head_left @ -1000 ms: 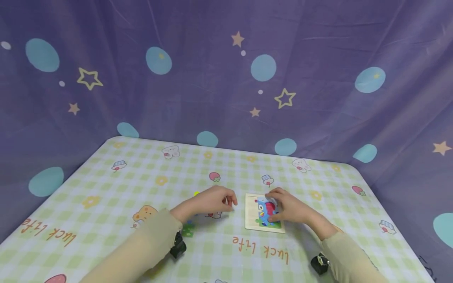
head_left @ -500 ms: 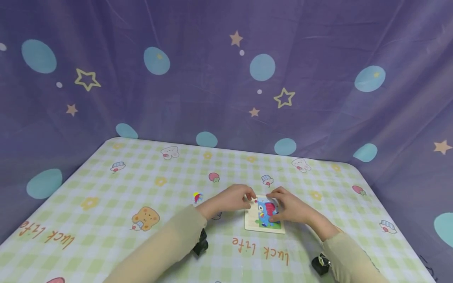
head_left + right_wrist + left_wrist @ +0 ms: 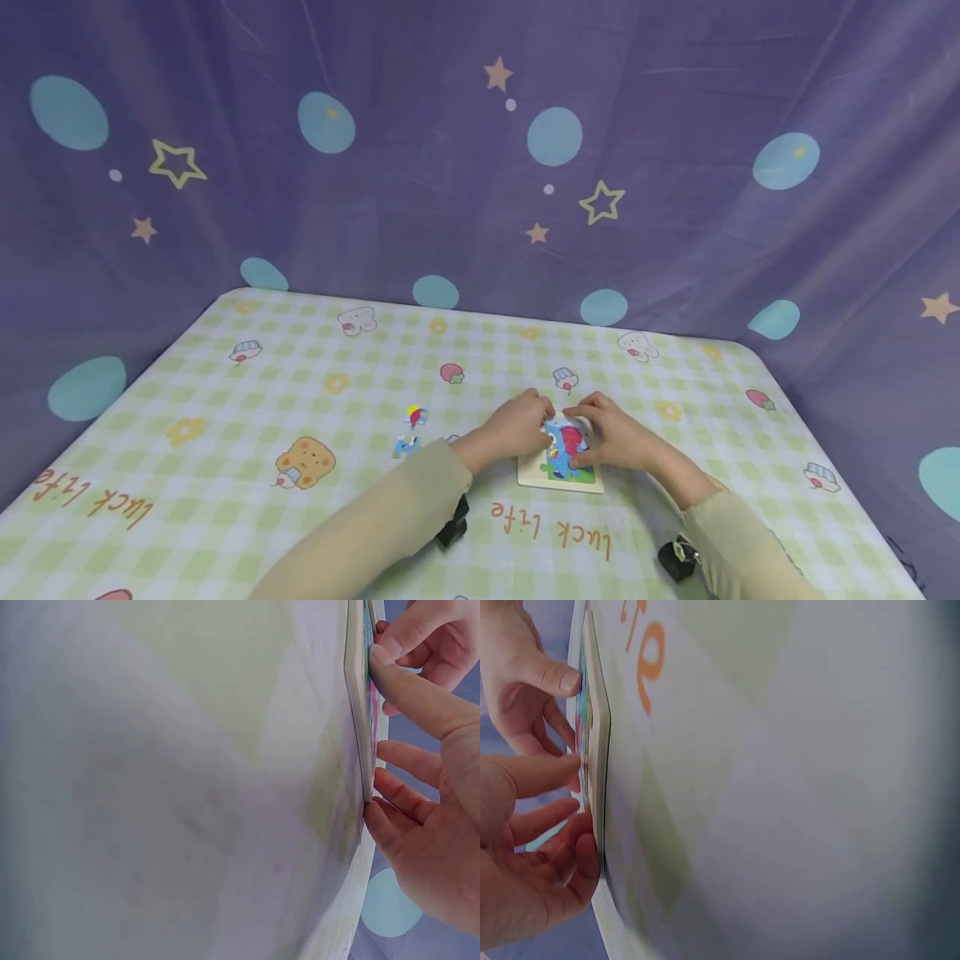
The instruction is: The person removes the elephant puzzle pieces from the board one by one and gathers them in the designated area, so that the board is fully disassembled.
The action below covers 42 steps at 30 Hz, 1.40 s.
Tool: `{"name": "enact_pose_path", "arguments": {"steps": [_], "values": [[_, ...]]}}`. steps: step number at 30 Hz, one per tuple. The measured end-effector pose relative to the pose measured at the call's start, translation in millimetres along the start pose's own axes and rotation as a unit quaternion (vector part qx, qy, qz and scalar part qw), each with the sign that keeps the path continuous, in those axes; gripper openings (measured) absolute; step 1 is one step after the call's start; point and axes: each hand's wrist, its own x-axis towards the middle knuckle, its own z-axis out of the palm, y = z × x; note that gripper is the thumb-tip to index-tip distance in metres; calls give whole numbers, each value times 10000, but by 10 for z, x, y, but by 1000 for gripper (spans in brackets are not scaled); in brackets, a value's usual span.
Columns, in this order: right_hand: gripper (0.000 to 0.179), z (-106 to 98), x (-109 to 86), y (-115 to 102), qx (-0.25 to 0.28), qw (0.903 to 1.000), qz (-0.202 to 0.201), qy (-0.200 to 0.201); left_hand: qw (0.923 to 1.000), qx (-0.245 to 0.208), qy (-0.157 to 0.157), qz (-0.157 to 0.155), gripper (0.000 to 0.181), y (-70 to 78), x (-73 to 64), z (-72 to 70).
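A small wooden tray jigsaw puzzle lies on the cloth, its picture a blue animal with a red patch over green. Bare wood shows along its left side. My left hand is at the upper left of the tray, thumb and fingertips down at its surface; I cannot tell whether a piece is between them. From the right side, my right hand spans the puzzle, thumb on the picture and fingers at the far edge. In the right wrist view its fingers extend loosely against the tray edge.
Left of the tray lie two loose jigsaw pieces, one yellow and red and one blue. A green checked tablecloth covers the table. Behind it hangs a purple curtain.
My left hand has moved right across the cloth onto the upper left of the puzzle. My right hand has stayed in place. A green piece seen earlier is now hidden near the left sleeve.
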Motion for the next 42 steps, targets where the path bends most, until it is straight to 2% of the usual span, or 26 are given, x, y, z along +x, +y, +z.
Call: {"name": "enact_pose_path", "arguments": {"steps": [4,8,17,23,28,33,38,42], "values": [[73,-4,0,-7,73,10000,21,-24,9995,257,123,-118,35,41,8,18],[72,-2,-2,-16,113,9999,31,-24,9992,292,155,-221,34,55,13,31],[71,-10,-8,-31,133,9999,22,15,9992,45,239,-302,35,23,50,37],[70,-13,-7,-40,105,9999,-1,60,9984,-320,150,-445,31,-5,94,24],[68,-15,-16,-44,186,9998,-5,58,9978,-427,81,-505,31,-8,110,12],[59,10,-3,-37,222,9994,-3,256,9979,-381,57,-514,32,6,107,-8],[51,34,45,-39,-66,9984,-105,550,9978,-344,30,-558,31,17,101,-24],[48,29,69,-63,-192,9980,-67,603,9978,-325,29,-571,32,26,96,-30]]}}
